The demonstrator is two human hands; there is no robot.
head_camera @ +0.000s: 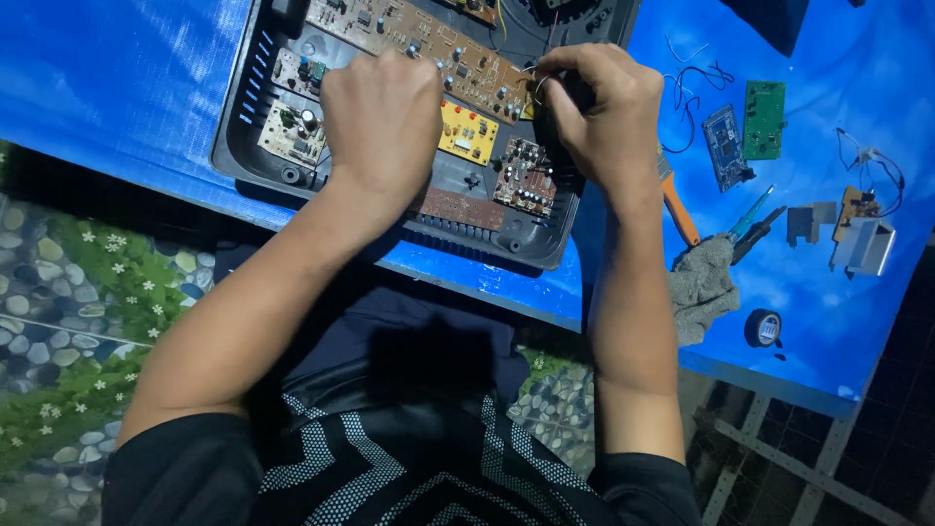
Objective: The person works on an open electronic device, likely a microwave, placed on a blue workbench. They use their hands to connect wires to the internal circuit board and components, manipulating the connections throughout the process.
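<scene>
Both grips closed: right hand [596,107] pinches a wire [535,86] (orientation unclear), left hand [382,117] fisted over the long brown board [458,60].

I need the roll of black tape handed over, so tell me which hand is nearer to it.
Right. The right hand works over the open black casing, on the same side as the roll of black tape lying near the table's edge. The left hand is farther off, across the casing.

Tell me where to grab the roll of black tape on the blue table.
Take the tape roll from above, pinching its outer rim on two opposite sides. It lies flat, hole up, with bare table around it; the grey cloth sits clear to one side.
</scene>
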